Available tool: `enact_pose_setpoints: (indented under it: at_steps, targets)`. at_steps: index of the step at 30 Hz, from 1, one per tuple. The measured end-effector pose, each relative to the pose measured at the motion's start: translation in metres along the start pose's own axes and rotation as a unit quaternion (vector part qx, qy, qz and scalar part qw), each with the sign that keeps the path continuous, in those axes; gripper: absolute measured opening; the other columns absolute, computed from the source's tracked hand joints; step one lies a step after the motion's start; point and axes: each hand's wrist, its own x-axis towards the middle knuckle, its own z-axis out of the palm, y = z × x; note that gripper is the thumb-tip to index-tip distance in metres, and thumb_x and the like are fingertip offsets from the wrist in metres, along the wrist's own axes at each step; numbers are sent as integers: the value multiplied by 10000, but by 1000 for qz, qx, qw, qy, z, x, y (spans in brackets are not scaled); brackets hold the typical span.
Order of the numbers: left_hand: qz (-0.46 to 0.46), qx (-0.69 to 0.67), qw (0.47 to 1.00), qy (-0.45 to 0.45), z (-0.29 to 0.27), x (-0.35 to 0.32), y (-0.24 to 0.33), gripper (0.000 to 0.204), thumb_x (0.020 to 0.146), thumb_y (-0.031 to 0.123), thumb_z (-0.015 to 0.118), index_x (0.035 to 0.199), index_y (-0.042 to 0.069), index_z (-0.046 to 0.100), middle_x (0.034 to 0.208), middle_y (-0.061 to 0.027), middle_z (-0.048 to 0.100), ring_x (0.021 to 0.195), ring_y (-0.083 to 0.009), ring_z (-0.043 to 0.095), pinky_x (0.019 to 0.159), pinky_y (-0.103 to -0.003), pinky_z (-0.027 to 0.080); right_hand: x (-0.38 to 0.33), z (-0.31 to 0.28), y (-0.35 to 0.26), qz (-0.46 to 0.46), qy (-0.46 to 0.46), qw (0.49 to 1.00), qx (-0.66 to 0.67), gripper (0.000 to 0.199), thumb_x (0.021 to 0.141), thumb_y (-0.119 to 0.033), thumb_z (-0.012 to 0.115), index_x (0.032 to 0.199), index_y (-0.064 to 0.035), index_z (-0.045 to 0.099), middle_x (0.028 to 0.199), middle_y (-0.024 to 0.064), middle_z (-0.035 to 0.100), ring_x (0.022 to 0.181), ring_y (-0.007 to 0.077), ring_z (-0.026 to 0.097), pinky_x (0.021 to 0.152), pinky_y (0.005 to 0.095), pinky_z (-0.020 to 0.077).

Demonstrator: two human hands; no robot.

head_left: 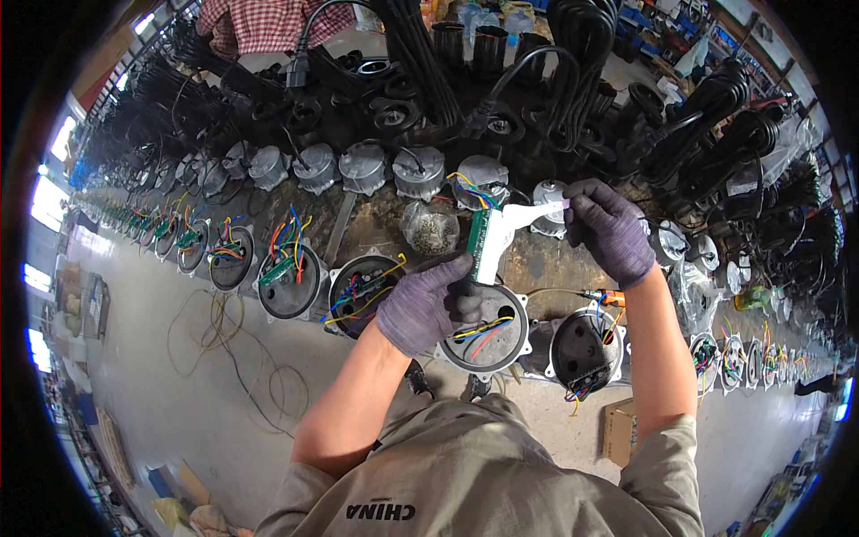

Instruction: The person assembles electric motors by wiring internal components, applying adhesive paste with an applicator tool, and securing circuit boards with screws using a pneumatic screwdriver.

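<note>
Left hand (428, 306) is gripping the board (475, 237), just beyond the nearest housing (488, 351); right hand (611, 234) is pinching the white strip (535, 213) running off it. Probably peeling; next move is likely needing a steady pull rightward.

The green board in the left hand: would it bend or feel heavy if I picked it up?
The board looks likely to stay stiff, since its long edge runs straight. It is probably light: the left hand holds it by one end. The white strip on it is probably floppier, since it bends toward the right hand.
</note>
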Motion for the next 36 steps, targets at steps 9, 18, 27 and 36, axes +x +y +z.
enact_pose_setpoints:
  at_steps: [9,18,27,36]
  targets:
    - [170,276,946,7,-12,-19,17,292,981,346,700,1031,61,660,785,-39,597,677,-146,559,637,-304,467,-2,-40,8,19,73,997,-15,182,1056,-162,595,1169,-35,656,907,34,657,773,127,619,683,296,523]
    - [322,627,709,40,-33,-25,6,444,987,411,704,1140,-2,656,869,-109,625,765,-169,601,715,-335,507,1,-24,17,43,53,987,-146,164,1030,-137,641,1108,6,659,880,57,695,728,120,642,681,287,545]
    - [280,622,728,72,-39,-28,-9,433,979,355,710,1183,-18,624,986,-225,674,902,-371,677,810,-427,538,35,-4,58,-93,-14,855,-510,125,937,-77,684,1042,-23,645,836,148,694,746,291,683,690,402,535]
    - [460,727,509,37,-50,-16,-29,351,906,298,741,1118,27,669,996,-155,647,888,-367,641,803,-450,534,73,17,109,-100,-127,738,-655,172,885,-100,650,1039,-33,615,883,243,684,858,464,670,733,526,530]
